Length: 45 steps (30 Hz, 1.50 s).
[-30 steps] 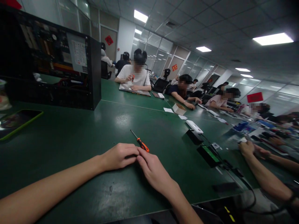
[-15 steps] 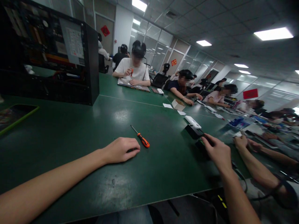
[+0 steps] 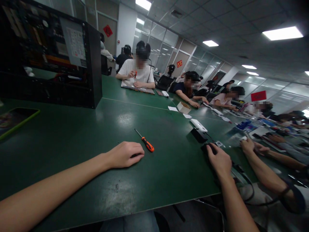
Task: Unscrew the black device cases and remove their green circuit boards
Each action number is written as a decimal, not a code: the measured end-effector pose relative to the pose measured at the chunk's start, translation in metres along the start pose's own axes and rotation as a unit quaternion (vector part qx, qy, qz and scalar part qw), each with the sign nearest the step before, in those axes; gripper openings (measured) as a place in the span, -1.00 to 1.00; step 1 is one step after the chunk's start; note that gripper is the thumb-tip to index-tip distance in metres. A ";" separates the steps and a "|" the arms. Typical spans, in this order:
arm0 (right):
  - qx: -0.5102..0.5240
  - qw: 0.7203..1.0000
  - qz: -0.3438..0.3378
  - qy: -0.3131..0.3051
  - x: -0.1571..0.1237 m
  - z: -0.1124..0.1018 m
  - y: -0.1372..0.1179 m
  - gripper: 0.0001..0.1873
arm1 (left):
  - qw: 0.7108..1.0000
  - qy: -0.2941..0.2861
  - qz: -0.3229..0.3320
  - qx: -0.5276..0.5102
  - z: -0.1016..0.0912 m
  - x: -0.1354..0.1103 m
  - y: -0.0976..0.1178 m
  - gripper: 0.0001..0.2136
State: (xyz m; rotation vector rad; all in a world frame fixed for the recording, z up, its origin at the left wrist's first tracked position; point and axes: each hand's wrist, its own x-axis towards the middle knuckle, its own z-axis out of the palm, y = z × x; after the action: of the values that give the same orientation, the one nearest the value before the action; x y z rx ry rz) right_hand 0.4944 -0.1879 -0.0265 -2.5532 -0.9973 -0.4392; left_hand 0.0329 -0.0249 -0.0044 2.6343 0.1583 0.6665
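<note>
My left hand [image 3: 127, 154] rests on the green table [image 3: 116, 190] with its fingers curled closed; nothing shows in it. Just past its fingertips lies a screwdriver [image 3: 147, 144] with an orange and black handle, its metal shaft angled toward the far left. Low over the table's right side, my right hand [image 3: 219, 159] has its fingers bent around a dark object [image 3: 204, 149], mostly hidden and too dim to name. Ahead of that hand are a small black box-like thing [image 3: 198, 135] and a white oblong device [image 3: 198, 125].
An open-sided black computer case [image 3: 95, 64] stands at the far left, with a green-edged phone [image 3: 19, 116] in front. A small open cardboard box [image 3: 183, 107] sits farther back. Close on my right are a co-worker's hands [image 3: 247, 146]; other people sit along the tables.
My right hand has shifted slightly left and lower, and the dark object shows less under its fingers. My left hand and the screwdriver stay in place.
</note>
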 end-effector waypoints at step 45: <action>0.191 0.938 -0.184 -0.224 0.074 0.003 0.049 -0.51 | 0.999 -0.008 0.029 0.030 0.001 0.001 -0.001 -0.84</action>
State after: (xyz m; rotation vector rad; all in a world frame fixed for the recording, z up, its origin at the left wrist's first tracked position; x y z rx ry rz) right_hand 0.5812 -0.1772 -0.0094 -2.1483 -1.5589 0.2477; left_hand 0.0339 -0.0239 -0.0055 2.7106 0.0978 0.6701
